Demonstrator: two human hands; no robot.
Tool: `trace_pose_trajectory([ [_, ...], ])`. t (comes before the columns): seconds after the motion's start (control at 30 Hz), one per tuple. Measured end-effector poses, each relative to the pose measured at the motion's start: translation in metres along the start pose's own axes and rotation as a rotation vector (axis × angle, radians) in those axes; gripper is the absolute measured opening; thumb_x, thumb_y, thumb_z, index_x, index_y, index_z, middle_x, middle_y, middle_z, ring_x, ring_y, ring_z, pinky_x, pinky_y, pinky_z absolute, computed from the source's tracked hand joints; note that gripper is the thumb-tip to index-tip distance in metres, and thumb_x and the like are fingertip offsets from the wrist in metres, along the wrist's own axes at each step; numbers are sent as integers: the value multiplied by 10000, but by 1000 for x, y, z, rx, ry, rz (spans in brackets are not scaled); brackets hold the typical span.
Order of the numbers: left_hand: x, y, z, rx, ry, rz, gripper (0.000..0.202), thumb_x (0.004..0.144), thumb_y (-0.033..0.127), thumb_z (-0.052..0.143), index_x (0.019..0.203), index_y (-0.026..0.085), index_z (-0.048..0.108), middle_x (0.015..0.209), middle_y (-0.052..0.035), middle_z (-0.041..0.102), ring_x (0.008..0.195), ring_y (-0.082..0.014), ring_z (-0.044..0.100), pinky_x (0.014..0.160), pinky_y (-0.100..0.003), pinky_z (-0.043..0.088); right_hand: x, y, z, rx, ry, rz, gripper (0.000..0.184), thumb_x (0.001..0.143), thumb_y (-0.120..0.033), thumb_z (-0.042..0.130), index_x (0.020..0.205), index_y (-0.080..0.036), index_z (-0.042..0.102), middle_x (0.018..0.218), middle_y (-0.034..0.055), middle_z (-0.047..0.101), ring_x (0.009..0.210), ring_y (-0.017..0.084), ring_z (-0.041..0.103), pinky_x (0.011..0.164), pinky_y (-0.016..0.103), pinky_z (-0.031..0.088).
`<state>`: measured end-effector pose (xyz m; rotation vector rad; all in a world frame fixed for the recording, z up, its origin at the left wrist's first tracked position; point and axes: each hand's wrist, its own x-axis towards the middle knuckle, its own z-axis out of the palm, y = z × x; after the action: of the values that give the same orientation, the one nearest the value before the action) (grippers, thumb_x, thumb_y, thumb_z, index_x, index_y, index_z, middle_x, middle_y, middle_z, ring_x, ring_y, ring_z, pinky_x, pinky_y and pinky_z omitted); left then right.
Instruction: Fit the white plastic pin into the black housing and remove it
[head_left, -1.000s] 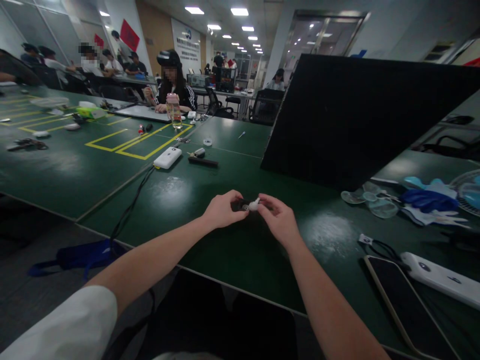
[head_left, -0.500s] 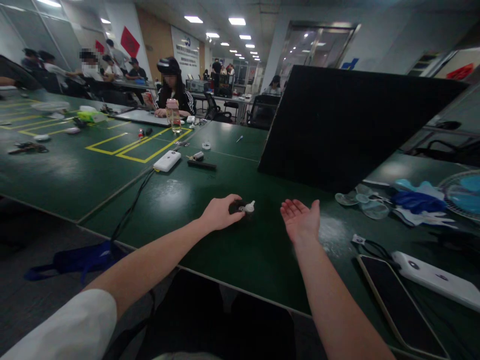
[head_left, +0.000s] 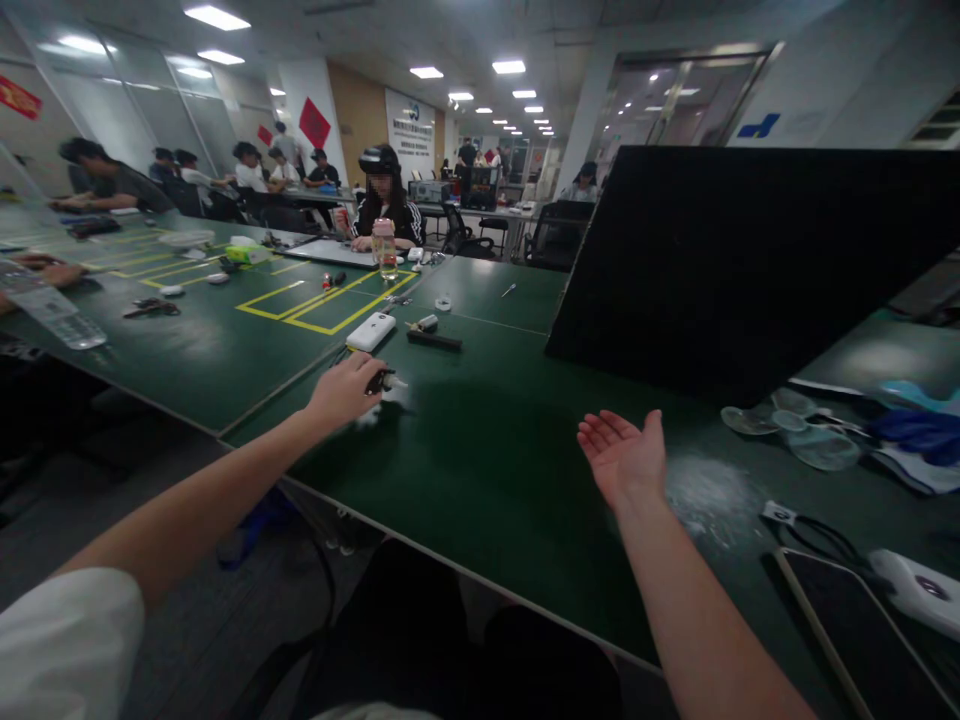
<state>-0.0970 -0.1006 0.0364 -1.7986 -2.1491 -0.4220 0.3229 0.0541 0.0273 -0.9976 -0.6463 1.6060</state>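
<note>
My left hand is closed around a small black object with a white tip, held just above the green table near its left seam. A white power bank lies just beyond that hand. My right hand hovers over the table to the right, palm up, fingers spread, holding nothing. The two hands are well apart.
A large black board leans at the back right. A phone, a white device, clear lenses and blue gloves lie at the right. A bottle and small tools sit further back. Several people sit at tables behind.
My right hand let go of the small object and turned palm up. My left hand carried the object away to the left, towards the power bank.
</note>
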Motion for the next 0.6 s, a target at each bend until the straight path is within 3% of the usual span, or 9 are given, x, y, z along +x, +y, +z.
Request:
trace_pose_trajectory([
  [0.13,2,-25,-10,236,-65,171,363,901,262,514,1250,254,614,1211,-132,585,1071,-310,586,882,-427,444,-3,1,0,-23,-23,1,595,901,-738,378,974,-213,650,963,84,712,865,211,697,725,353,609],
  [0.27,5,-38,-11,245,-110,176,353,933,221,435,1225,273,625,1184,-139,586,1061,-315,576,869,-446,438,-4,0,-2,-36,-21,5,597,898,-735,392,955,-205,660,923,79,708,816,202,691,693,337,599],
  [0.37,9,-48,-4,147,-29,15,371,881,264,534,1244,254,611,1213,-145,572,1106,-329,558,896,-444,449,-5,0,-2,-42,-36,11,587,897,-727,406,951,-204,668,913,74,709,791,194,683,669,324,588],
  [0.47,20,-52,11,-36,116,-298,474,834,373,615,1273,199,587,1225,-152,576,1126,-318,556,928,-420,468,-6,0,-1,-36,-56,12,583,897,-725,408,939,-206,670,878,71,705,766,190,675,659,319,579],
  [0.53,30,-46,25,-214,171,-461,504,837,439,616,1251,152,591,1195,-153,608,1099,-288,576,943,-396,476,-7,0,0,-35,-60,11,599,890,-735,407,933,-199,672,863,74,701,752,190,668,652,318,573],
  [0.6,40,-32,40,-402,177,-530,504,862,476,590,1227,129,593,1164,-148,646,1052,-258,604,932,-373,486,-8,0,0,-36,-56,7,616,882,-746,408,940,-194,674,872,77,701,759,191,666,652,319,569],
])
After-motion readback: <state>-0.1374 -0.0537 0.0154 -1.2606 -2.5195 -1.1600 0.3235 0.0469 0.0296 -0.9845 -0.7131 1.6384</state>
